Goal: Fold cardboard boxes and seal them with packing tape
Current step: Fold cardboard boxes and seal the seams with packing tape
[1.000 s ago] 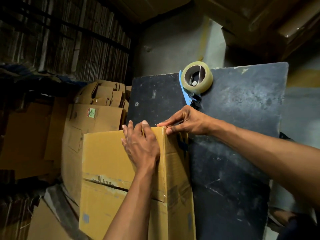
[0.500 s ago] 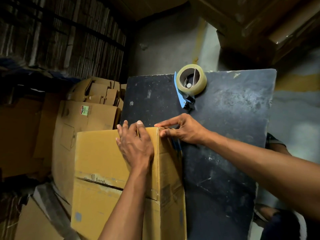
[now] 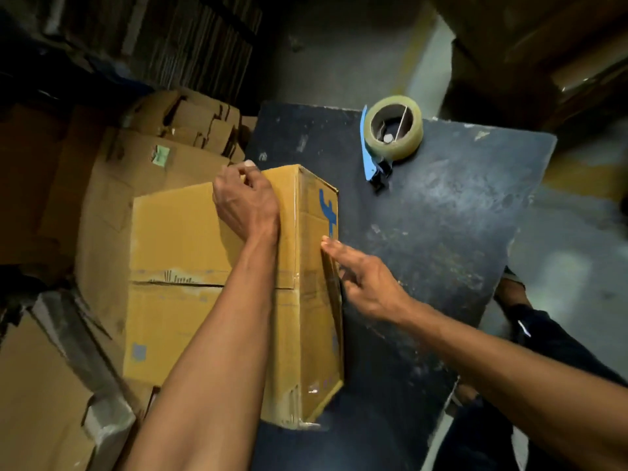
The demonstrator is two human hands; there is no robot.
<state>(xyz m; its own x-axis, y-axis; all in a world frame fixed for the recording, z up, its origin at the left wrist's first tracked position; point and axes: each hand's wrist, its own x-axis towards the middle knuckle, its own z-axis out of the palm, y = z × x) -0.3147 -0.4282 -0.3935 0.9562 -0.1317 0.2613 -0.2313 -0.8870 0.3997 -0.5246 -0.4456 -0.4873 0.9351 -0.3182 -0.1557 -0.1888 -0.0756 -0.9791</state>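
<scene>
A yellow-brown cardboard box (image 3: pixel 176 239) stands on the left edge of a dark table (image 3: pixel 441 232). Clear tape runs down its top face near the right edge, and a blue mark shows on its right side. My left hand (image 3: pixel 246 202) lies on the box top with its fingers curled over the far edge. My right hand (image 3: pixel 365 283) presses straight fingers against the box's right side, low along the edge. A tape dispenser (image 3: pixel 390 137) with a blue blade guard and a clear roll lies on the table beyond the box, untouched.
Flattened and folded cartons (image 3: pixel 163 154) are piled to the left and behind the box. More cardboard sheets (image 3: pixel 40 396) lie at the lower left. Stacked board fills the shelves (image 3: pixel 163 39) at the back. A person's leg (image 3: pixel 550 338) shows right of the table.
My right hand slid from the box's far top corner down its right side toward me. My left hand's fingers curled over the far edge. The view tilted downward.
</scene>
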